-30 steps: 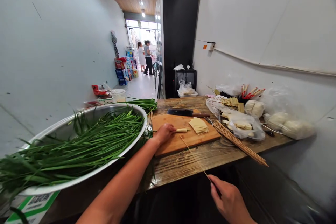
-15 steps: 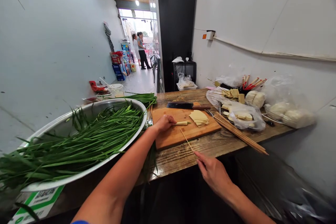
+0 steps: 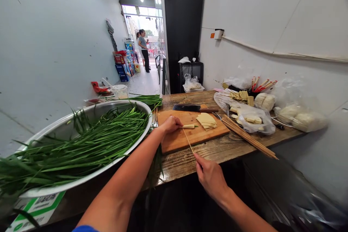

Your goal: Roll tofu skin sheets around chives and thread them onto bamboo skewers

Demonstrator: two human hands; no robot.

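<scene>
On the wooden cutting board [image 3: 174, 143], my left hand [image 3: 172, 124] is closed on a pale tofu-skin roll [image 3: 189, 126] with a bit of green showing at its right end. My right hand [image 3: 210, 174] pinches a thin bamboo skewer [image 3: 188, 140] near its lower end, in front of the board. The skewer's tip reaches the roll beside my left fingers; I cannot tell whether it has gone in. Flat tofu-skin sheets [image 3: 206, 121] lie stacked on the board's right side. A cleaver [image 3: 187, 108] rests along the board's far edge.
A large metal basin [image 3: 148, 119] heaped with green chives [image 3: 108, 141] stands at the left. Right of the board lie a bundle of skewers [image 3: 250, 137] and a plastic bag [image 3: 268, 123] with pale pieces. Two people [image 3: 144, 49] stand far off by the doorway.
My right hand has moved left and slightly up, bringing the skewer's tip to the roll by my left fingers. My left hand keeps its hold. The people in the background have shifted.
</scene>
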